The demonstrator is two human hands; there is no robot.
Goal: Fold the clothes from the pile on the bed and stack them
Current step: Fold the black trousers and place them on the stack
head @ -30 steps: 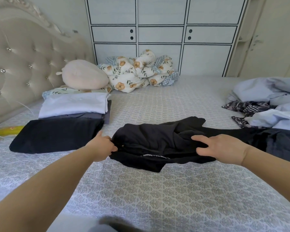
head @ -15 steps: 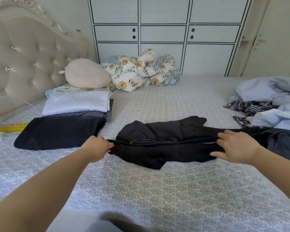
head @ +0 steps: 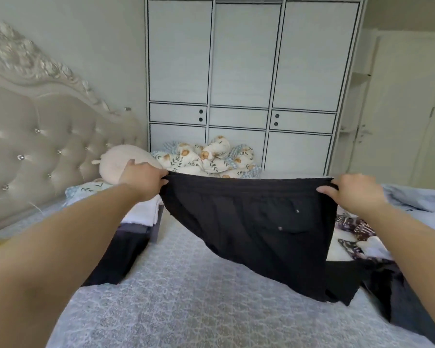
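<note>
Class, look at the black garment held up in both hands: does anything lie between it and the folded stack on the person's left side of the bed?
Nothing visible does. The left hand and right hand hold the black garment stretched above the bed; only bare bedspread separates it from the folded stack.

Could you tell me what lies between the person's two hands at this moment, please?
In the head view, the waistband of the black shorts spans the whole stretch, pulled taut from the left hand to the right hand; each pinches one end, and the fabric hangs below.
</note>
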